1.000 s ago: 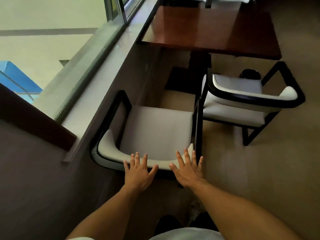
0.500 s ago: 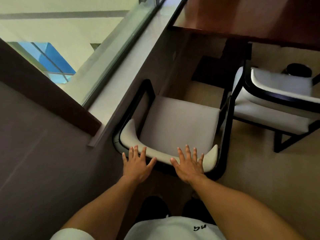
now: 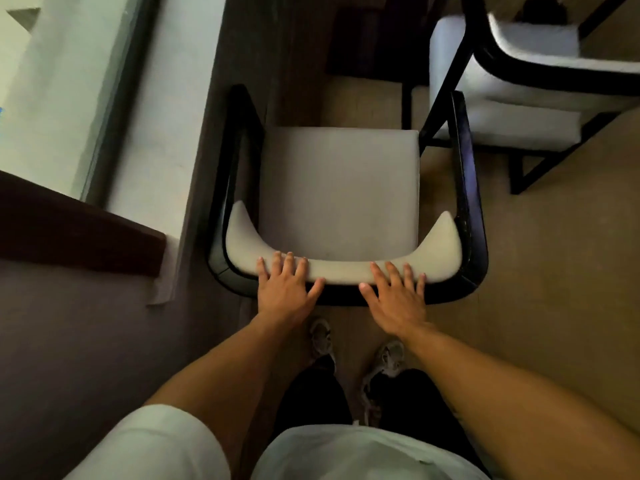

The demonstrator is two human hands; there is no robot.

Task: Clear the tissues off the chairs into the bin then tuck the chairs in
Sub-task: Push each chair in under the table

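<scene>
Chair (image 3: 341, 188) with a pale grey square seat and a glossy black frame fills the centre of the frame, seen from directly above. Its curved, padded backrest (image 3: 346, 270) runs along the lower edge of the seat, with two pointed ends rising at either side. No tissue shows on the seat.

Both hands lie flat on top of the backrest. The left hand (image 3: 285, 289), just left of centre, has its fingers straight and slightly spread, fingertips reaching over the padding toward the seat, thumb pointing right along the black rim. The right hand (image 3: 396, 294), just right of centre, mirrors it, fingers straight and spread, thumb pointing left. Neither hand curls around anything; they press or rest palm-down.

Bare forearms run down to the lower corners of the frame, with a white sleeve (image 3: 149, 445) at lower left. Between the arms, two pale shoes (image 3: 384, 362) and dark trousers show on the tan floor (image 3: 554, 271).

A second chair (image 3: 512, 109) of the same kind stands in the upper right, its frame just beside the first chair's right arm. A dark table base (image 3: 367, 43) sits at top centre. Along the left runs a pale window ledge (image 3: 145, 133), with a dark wooden beam (image 3: 76, 230) crossing at mid left.
</scene>
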